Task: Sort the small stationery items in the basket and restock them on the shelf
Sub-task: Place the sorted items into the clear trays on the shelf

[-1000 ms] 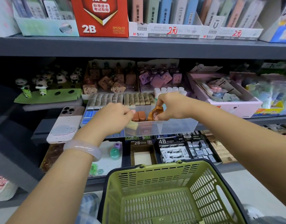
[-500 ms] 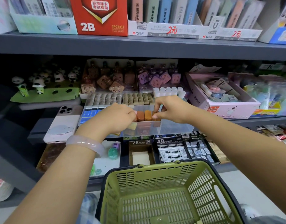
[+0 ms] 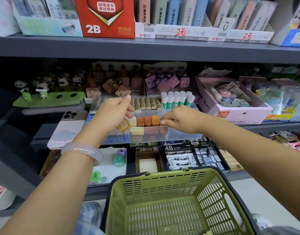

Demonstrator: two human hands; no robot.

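A clear plastic tray (image 3: 183,133) sits on the middle shelf and holds rows of small block erasers (image 3: 143,121) in cream, brown and orange. My left hand (image 3: 112,112) hovers over the tray's left part and pinches a tilted amber translucent eraser (image 3: 123,125) beside the cream one. My right hand (image 3: 179,120) has curled fingers at the right end of the row, pinching a small brown eraser (image 3: 162,123) that is mostly hidden. The green basket (image 3: 162,177) hangs below; only a small pale item (image 3: 208,232) shows at its bottom edge.
Glue sticks (image 3: 177,99) and beige erasers (image 3: 147,103) fill the tray's back. A phone (image 3: 68,126) lies left of the tray and a pink box (image 3: 230,112) stands to its right. Boxes of 2B and 4B erasers (image 3: 179,158) fill the lower shelf. The upper shelf edge (image 3: 146,50) overhangs.
My right hand has set the orange eraser into the row and shifted right to the row's end. My left hand rose and opened out, now showing an amber eraser in its fingers.
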